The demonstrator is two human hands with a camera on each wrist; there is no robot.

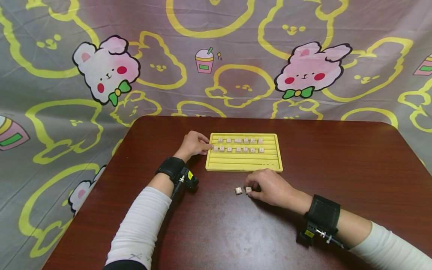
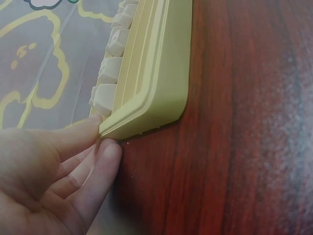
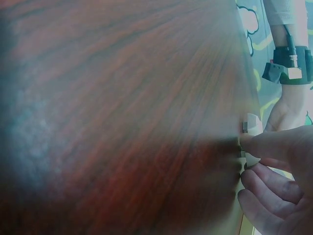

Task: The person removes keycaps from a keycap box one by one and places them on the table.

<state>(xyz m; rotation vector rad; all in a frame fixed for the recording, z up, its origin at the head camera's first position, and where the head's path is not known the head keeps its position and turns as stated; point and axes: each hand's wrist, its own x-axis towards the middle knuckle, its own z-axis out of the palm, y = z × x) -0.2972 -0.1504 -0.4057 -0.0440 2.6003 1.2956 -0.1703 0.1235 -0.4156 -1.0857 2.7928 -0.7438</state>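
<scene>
A yellow tray [image 1: 243, 163] with grooved rows lies in the middle of the table. Two of its upper rows hold several small pale tiles [image 1: 237, 149]. My left hand [image 1: 197, 144] rests at the tray's left edge, its straight fingers [image 2: 93, 128] touching the tray's corner [image 2: 156, 98] beside the nearest tiles [image 2: 110, 68]. My right hand [image 1: 261, 186] is on the table just in front of the tray, with thumb and fingertips [image 3: 259, 147] pinching one tile [image 1: 248, 189]. A second loose tile [image 1: 238, 191] lies just to its left, also seen as the small tile [image 3: 252, 123] past my thumb.
The dark red wooden table [image 1: 337, 168] has rounded far corners. A cartoon-print cloth [image 1: 216, 56] hangs behind it and drapes down the left side. Black wrist straps [image 1: 170, 168] with cameras sit on both forearms.
</scene>
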